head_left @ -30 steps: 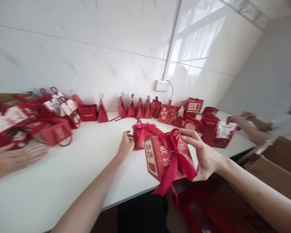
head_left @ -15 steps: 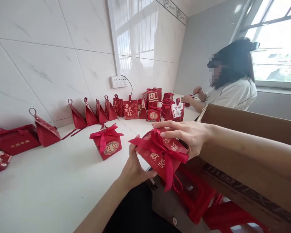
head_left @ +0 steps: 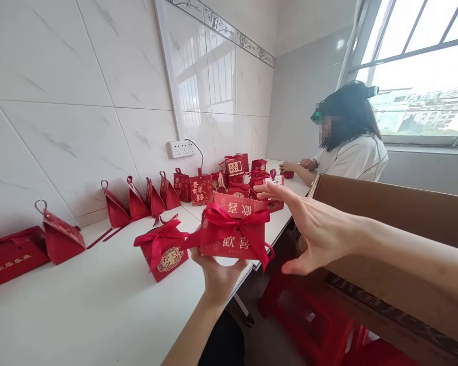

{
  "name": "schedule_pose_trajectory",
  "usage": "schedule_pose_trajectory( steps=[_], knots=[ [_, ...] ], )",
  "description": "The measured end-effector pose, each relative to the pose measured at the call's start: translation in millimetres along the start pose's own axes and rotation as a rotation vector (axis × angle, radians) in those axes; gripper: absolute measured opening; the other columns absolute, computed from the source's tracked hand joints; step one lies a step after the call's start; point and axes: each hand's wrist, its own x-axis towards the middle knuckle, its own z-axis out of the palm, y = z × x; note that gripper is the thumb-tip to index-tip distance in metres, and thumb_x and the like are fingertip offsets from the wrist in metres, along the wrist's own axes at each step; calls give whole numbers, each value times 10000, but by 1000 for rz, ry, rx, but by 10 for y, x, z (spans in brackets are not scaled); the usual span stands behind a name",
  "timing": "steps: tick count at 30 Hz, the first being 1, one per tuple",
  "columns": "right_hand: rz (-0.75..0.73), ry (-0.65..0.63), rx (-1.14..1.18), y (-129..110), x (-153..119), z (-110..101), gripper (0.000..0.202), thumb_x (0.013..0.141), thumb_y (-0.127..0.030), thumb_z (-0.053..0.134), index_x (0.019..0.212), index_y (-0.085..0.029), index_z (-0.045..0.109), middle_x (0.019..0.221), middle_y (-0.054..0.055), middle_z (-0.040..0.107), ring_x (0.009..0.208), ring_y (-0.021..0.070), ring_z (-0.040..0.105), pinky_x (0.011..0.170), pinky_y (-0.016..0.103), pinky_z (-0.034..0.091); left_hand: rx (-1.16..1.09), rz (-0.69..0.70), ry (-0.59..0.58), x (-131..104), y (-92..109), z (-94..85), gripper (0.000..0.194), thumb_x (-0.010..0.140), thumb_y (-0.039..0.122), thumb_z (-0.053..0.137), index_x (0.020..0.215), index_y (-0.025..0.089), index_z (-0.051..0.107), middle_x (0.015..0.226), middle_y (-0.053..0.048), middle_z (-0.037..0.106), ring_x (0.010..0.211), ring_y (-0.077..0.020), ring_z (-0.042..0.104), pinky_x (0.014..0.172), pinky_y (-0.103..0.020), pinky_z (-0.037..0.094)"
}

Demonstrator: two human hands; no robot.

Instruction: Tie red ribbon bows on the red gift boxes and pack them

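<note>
My left hand [head_left: 218,277] holds a red gift box [head_left: 234,246] from below, just above the table's edge. A red ribbon bow is tied across the box, and pale characters show on its faces. To the right of the box, my right hand [head_left: 303,229] is spread with nothing in it, apart from the box. Left of the held box, another red box [head_left: 170,254] with a ribbon bow and a round gold emblem stands on the white table [head_left: 99,305].
Several red triangular boxes [head_left: 114,206] line the tiled wall, with more red boxes [head_left: 236,168] farther back. A large cardboard box [head_left: 397,203] stands at the right, red stools [head_left: 309,315] below it. A person [head_left: 359,147] sits at the table's far end, hands on a small red box.
My right hand has let go of the box and moved off to the right, opening. The held box has turned more level in my left hand. The view has tilted up.
</note>
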Motion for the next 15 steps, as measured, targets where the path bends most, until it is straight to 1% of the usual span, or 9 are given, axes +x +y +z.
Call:
schedule_pose_trajectory(
  steps=[2, 5, 7, 10, 13, 15],
  knots=[
    [8, 33, -69, -122, 6, 23, 1173, 603, -609, 720, 1471, -186, 52, 1429, 198, 365, 1248, 358, 448, 936, 492, 478, -9, 7, -4, 7, -18, 52, 853, 588, 395, 775, 1188, 256, 186, 1244, -153, 424, 1145, -286, 506, 899, -488, 480],
    [-2, 69, -174, -233, 44, 76, 1151, 649, -602, 696, 1465, -195, -5, 1408, 213, 371, 1253, 368, 431, 907, 502, 489, -6, 39, 19, 27, 3, 119, 893, 558, 367, 803, 1191, 247, 185, 1264, -169, 415, 1166, -284, 494, 909, -476, 473],
    [-20, 100, -228, -251, 73, 108, 1129, 681, -571, 686, 1460, -179, -30, 1384, 235, 377, 1240, 376, 436, 881, 502, 497, -8, 49, 43, 32, 31, 151, 903, 556, 348, 811, 1200, 258, 184, 1274, -172, 402, 1177, -284, 482, 917, -482, 466],
    [-25, 131, -257, -247, 98, 151, 1085, 716, -549, 663, 1455, -158, -29, 1356, 252, 384, 1209, 381, 452, 863, 503, 501, -22, 26, 45, 9, 44, 184, 871, 593, 365, 789, 1206, 285, 176, 1289, -161, 379, 1188, -278, 470, 914, -498, 465],
    [23, 139, -239, -260, 95, 200, 1065, 712, -492, 683, 1453, -168, -10, 1324, 227, 418, 1166, 372, 473, 853, 510, 500, 1, 17, 59, -35, 9, 217, 914, 565, 399, 797, 1222, 274, 173, 1287, -155, 365, 1198, -288, 451, 932, -522, 445],
    [68, 128, -232, -248, 91, 223, 1064, 691, -432, 704, 1453, -166, 10, 1276, 213, 454, 1112, 363, 497, 806, 500, 517, 30, 13, 51, -58, -32, 237, 945, 554, 404, 799, 1243, 246, 171, 1273, -166, 372, 1194, -296, 447, 943, -525, 433]
  ],
)
